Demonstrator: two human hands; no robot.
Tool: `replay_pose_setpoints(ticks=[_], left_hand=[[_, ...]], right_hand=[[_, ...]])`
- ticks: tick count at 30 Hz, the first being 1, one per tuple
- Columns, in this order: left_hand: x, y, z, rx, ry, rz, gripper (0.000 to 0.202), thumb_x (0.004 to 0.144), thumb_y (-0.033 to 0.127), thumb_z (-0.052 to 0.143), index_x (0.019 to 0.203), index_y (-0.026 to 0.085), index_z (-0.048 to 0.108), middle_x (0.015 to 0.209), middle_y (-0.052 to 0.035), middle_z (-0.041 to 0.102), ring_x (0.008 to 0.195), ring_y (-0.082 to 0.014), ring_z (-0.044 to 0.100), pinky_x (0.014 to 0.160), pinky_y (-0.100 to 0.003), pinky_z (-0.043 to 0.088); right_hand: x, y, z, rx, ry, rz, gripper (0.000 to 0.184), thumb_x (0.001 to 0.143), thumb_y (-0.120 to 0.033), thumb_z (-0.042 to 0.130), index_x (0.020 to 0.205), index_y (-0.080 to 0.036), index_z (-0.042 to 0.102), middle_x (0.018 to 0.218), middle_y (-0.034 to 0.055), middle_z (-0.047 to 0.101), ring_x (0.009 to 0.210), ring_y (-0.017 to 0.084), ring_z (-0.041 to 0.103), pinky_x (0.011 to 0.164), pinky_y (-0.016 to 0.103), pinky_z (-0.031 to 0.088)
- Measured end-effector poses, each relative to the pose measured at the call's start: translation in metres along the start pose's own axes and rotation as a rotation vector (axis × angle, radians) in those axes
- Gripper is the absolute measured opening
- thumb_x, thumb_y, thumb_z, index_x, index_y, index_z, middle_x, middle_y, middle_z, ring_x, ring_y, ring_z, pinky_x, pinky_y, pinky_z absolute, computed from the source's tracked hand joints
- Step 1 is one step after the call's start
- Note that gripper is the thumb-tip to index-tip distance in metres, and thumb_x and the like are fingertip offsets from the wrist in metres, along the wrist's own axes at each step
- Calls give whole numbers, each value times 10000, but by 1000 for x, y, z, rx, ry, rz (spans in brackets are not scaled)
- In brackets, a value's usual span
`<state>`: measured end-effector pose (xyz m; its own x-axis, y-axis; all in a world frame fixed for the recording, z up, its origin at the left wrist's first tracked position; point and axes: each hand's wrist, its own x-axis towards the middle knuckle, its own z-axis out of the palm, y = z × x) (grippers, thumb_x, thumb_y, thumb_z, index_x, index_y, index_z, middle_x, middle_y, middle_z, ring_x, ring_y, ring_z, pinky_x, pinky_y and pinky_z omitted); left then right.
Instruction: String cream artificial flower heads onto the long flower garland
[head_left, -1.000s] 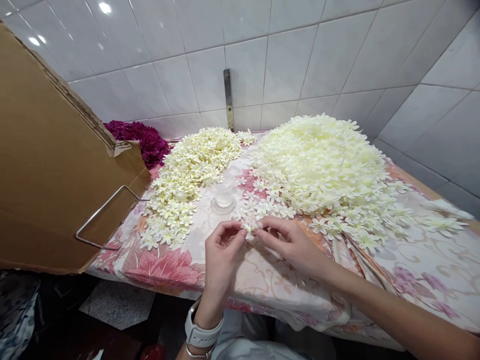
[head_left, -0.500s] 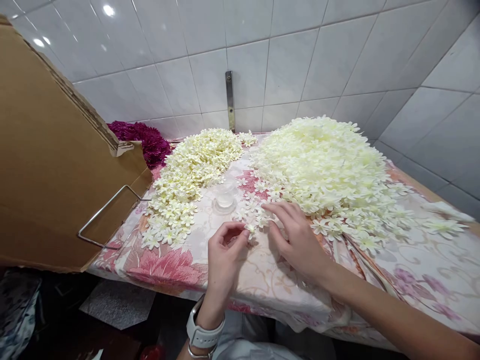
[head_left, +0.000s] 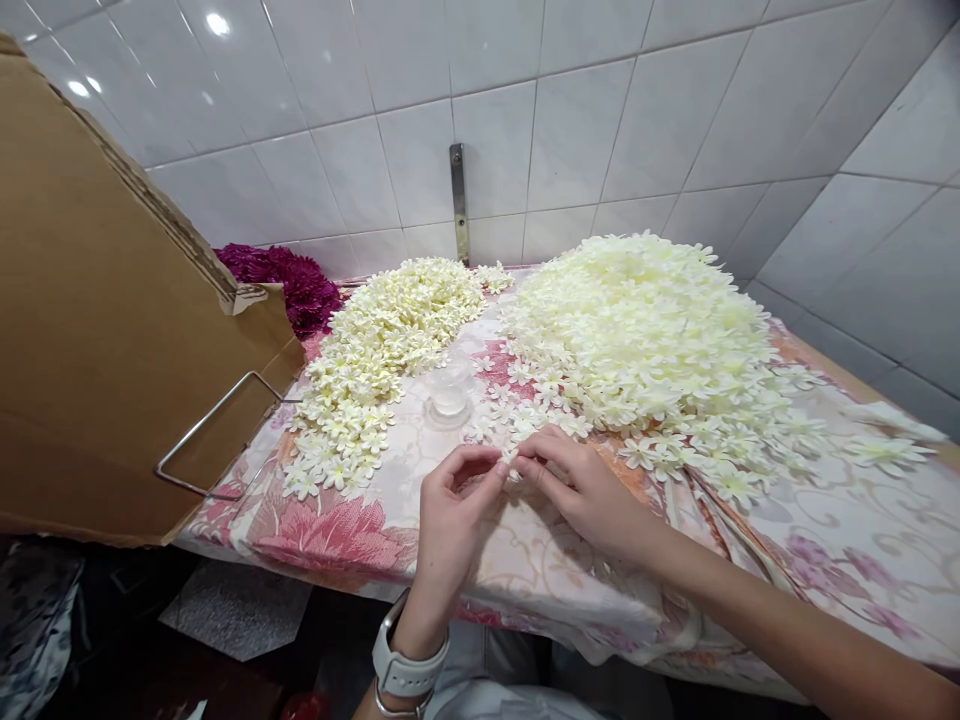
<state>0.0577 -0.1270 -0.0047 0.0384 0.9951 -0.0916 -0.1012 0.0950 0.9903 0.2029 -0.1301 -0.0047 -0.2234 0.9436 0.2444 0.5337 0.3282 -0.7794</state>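
Observation:
My left hand (head_left: 454, 520), with a pale watch on its wrist, pinches a small white artificial flower (head_left: 510, 459) between thumb and forefinger. My right hand (head_left: 581, 492) meets it from the right, thumb and forefinger closed on the same flower. Both hands are low over the front half of the cloth. Just beyond my fingertips lie loose white flowers (head_left: 525, 418). A small clear plastic container (head_left: 448, 398) stands ahead of my left hand. To the right rises a big heap of white flowers (head_left: 645, 320); a smaller cream flower pile (head_left: 390, 335) stretches along the left.
A large cardboard box (head_left: 127, 300) stands at the left, with a bent metal wire frame (head_left: 206, 425) beside it. Purple flowers (head_left: 289, 285) lie behind the box. The table has a floral cloth (head_left: 337, 535). A tiled wall (head_left: 600, 110) with a metal bracket (head_left: 459, 200) closes off the back.
My right hand has moved left and closed its fingertips on the flower at my left hand; before, its fingers were apart over the loose flowers. My left hand has stayed almost still.

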Motion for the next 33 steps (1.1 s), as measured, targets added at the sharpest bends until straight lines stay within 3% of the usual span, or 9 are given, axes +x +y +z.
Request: replay_pose_setpoints(ticks=[7, 15, 20, 22, 27, 33], left_hand=[[-1, 1, 0, -19, 31, 14, 134, 617, 208, 712, 727, 151, 661, 714, -15, 674, 698, -140, 631, 666, -227, 501], [0, 1, 1, -51, 59, 13, 122, 607, 202, 711, 699, 152, 648, 661, 10, 641, 635, -105, 597, 617, -197, 482], [-1, 2, 2, -79, 104, 0, 114, 591, 190, 705, 671, 152, 633, 597, 25, 613, 568, -96, 570, 563, -194, 467], [-1, 3, 3, -82, 108, 0, 115, 587, 188, 708, 667, 151, 634, 601, 22, 617, 577, -98, 574, 566, -193, 467], [0, 2, 2, -88, 54, -9, 124, 586, 180, 714, 679, 150, 638, 650, 8, 645, 632, -112, 603, 621, -206, 486], [-1, 1, 1, -30, 15, 18, 99, 624, 197, 710, 679, 146, 645, 689, -12, 658, 684, -129, 614, 659, -219, 496]], right_hand=[[-1, -4, -2, 120, 80, 74, 95, 818, -223, 511, 749, -199, 572, 750, 7, 581, 731, 152, 532, 669, 272, 394], [-1, -3, 2, 111, 71, 159, 139, 860, -274, 417, 751, -205, 469, 684, -16, 497, 611, 130, 453, 548, 260, 357], [0, 3, -2, 74, 316, 217, 75, 835, -273, 464, 792, -211, 471, 745, 3, 508, 654, 143, 474, 559, 265, 367], [0, 3, -4, 30, 377, 179, 56, 818, -266, 497, 826, -211, 486, 795, 16, 527, 691, 152, 489, 594, 275, 383], [0, -2, -2, -9, 119, -41, 109, 824, -282, 552, 754, -198, 558, 753, 27, 589, 735, 170, 531, 664, 291, 406], [-1, -2, -1, 33, 54, -21, 160, 856, -209, 492, 774, -197, 629, 749, 40, 642, 744, 173, 564, 676, 295, 425]])
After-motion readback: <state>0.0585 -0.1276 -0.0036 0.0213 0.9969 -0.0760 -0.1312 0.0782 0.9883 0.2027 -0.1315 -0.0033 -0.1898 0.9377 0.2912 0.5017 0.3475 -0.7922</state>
